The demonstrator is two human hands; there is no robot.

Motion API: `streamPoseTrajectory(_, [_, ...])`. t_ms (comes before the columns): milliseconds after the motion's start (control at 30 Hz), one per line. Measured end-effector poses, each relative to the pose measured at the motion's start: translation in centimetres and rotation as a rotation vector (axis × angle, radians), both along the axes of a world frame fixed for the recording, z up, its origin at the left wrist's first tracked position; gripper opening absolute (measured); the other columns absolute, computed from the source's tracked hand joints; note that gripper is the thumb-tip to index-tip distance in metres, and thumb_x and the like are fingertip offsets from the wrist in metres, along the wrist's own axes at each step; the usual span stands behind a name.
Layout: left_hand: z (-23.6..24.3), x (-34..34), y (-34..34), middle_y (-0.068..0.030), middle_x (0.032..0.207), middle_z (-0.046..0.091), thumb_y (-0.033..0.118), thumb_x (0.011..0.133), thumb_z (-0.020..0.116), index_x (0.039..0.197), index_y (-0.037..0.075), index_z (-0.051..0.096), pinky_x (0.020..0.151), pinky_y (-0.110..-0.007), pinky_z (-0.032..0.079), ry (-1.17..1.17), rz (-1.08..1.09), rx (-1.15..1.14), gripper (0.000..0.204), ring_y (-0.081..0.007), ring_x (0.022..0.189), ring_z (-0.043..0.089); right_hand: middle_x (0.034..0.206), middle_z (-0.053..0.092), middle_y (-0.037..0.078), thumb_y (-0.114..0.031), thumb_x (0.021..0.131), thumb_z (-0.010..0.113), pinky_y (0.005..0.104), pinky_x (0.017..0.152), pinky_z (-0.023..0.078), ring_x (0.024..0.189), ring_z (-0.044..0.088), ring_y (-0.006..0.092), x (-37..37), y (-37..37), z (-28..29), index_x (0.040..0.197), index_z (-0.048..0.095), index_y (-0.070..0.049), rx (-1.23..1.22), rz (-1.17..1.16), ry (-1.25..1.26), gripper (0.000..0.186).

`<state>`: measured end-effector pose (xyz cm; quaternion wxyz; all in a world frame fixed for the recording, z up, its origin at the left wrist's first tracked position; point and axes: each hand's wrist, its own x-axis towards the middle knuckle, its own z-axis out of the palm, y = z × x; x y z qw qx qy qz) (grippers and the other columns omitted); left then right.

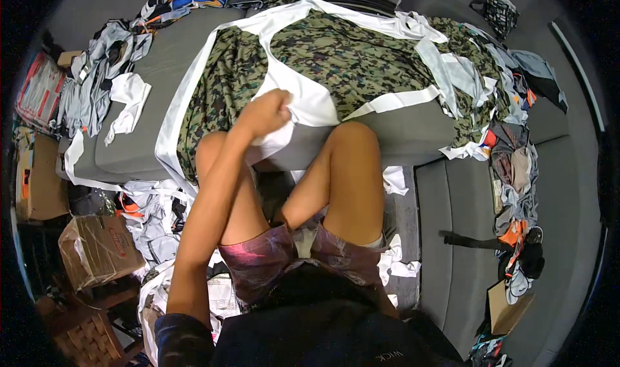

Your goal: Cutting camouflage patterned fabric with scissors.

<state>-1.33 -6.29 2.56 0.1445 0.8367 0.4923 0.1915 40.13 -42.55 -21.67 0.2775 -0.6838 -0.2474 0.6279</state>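
Observation:
My left hand [266, 113] is closed in a fist above the near edge of a large camouflage-print fabric sheet [349, 57]. Beneath and beside that fist lies a white area [303, 99] that runs into the printed cloth. Another white piece [274, 141] droops below the hand beside my knee. Whether the fingers pinch any of this white material is hidden. The sheet has white borders and spreads across a grey cushioned seat, partly hanging over its front. My right hand is not in view.
Heaps of grey garments [100, 70] and a white scrap [129, 102] lie at the left, near cardboard boxes [100, 251]. More clothing [516, 173] lines the grey sofa [471, 199] on the right. White scraps [394, 263] are on the floor beside my legs.

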Motion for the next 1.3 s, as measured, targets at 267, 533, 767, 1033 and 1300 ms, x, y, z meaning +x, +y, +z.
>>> streamPoseTrajectory(267, [0.5, -2.7, 0.2, -0.0080, 0.075, 0.057, 0.005, 0.077, 0.046, 0.089, 0.004, 0.054, 0.060, -0.031, 0.042, -0.633, 0.186, -0.116, 0.015, -0.0191, 0.061, 0.046, 0.064, 0.059, 0.005, -0.031, 0.091, 0.053, 0.0266, 0.051, 0.042, 0.053, 0.051, 0.0143, 0.1, 0.9, 0.1, 0.078, 0.064, -0.004, 0.001, 0.004, 0.023, 0.031])
streamPoseTrajectory(533, [0.1, -3.3, -0.7, -0.0054, 0.073, 0.055, 0.005, 0.078, 0.045, 0.104, 0.007, 0.054, 0.057, -0.030, 0.040, -0.462, 0.155, -0.202, 0.027, -0.0168, 0.059, 0.046, 0.062, 0.058, 0.004, -0.029, 0.092, 0.052, 0.0247, 0.050, 0.042, 0.051, 0.050, 0.0124, 0.4, 5.2, 1.8, 0.076, 0.064, -0.005, 0.044, 0.076, 0.069, 0.031])
streamPoseTrajectory(767, [-1.2, -3.3, -0.9, -0.0053, 0.070, 0.054, 0.007, 0.081, 0.052, 0.107, 0.006, 0.055, 0.057, -0.031, 0.040, -0.370, 0.083, -0.158, 0.026, -0.0176, 0.059, 0.046, 0.061, 0.057, 0.003, -0.028, 0.095, 0.049, 0.0242, 0.050, 0.041, 0.051, 0.048, 0.0093, 3.9, 25.1, 16.6, 0.073, 0.062, -0.005, 0.966, 0.147, -0.309, 0.035])
streamPoseTrajectory(1033, [-0.5, -2.8, -1.0, -0.0038, 0.068, 0.053, 0.005, 0.082, 0.059, 0.091, 0.004, 0.059, 0.057, -0.029, 0.040, -0.312, -0.014, -0.218, 0.009, -0.0152, 0.059, 0.044, 0.118, 0.060, 0.010, -0.015, 0.083, 0.063, 0.0329, 0.090, 0.043, 0.107, 0.055, 0.0277, -4.3, 41.2, 22.1, 0.108, 0.065, -0.005, 1.472, 0.362, -1.134, 0.027])
streamPoseTrajectory(1300, [-0.5, -2.5, -2.6, -0.0015, 0.067, 0.052, 0.006, 0.084, 0.060, 0.085, 0.004, 0.058, 0.056, -0.026, 0.037, -0.388, -0.094, -0.318, 0.003, -0.0124, 0.058, 0.042, 0.109, 0.060, 0.012, -0.018, 0.085, 0.059, 0.0391, 0.083, 0.043, 0.093, 0.055, 0.0318, 3.1, 40.7, 21.3, 0.095, 0.066, -0.003, 1.233, 0.375, -1.096, 0.019])
